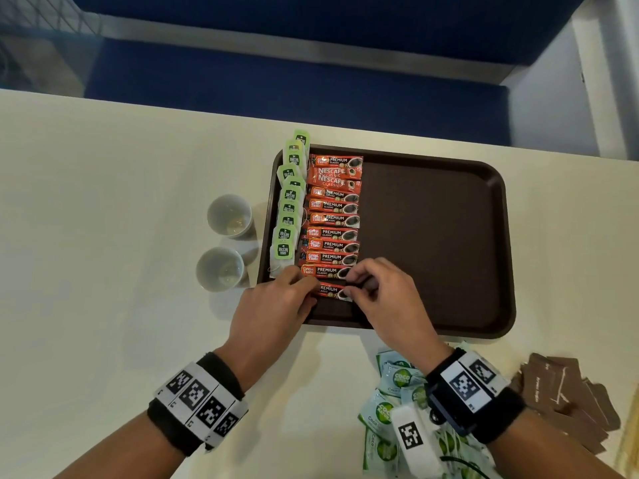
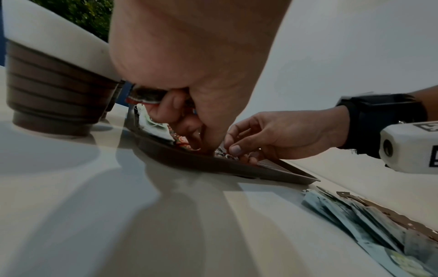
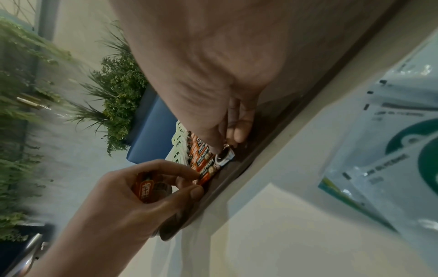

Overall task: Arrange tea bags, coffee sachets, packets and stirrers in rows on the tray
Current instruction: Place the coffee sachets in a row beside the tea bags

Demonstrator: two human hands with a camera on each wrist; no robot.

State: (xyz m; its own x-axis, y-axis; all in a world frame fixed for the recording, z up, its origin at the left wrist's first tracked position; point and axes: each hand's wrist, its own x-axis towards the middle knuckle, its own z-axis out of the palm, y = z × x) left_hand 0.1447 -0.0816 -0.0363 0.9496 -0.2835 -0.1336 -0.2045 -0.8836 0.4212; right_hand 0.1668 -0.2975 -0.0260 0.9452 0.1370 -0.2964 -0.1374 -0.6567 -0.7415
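Both hands work at near-left corner of the dark brown plastic tray [image 1: 449, 236] on the cream table [image 1: 103, 236]. Left hand [image 1: 273, 305] pinches left end of a red-orange coffee sachet [image 1: 332, 291] lying flat on tray floor, w/ more sachets curled in its palm per right wrist view. Right hand [image 1: 383, 299] pinches the sachet's right end, fingers bent. It sits just below the row of red-orange coffee sachets [image 1: 333, 216]; row of green-tagged tea bags [image 1: 288, 205] along left rim. Two white paper cups [image 1: 224, 243] left of tray. Pale green packets [image 1: 390, 409] & brown sachets [image 1: 567, 392] lie loose near front edge.
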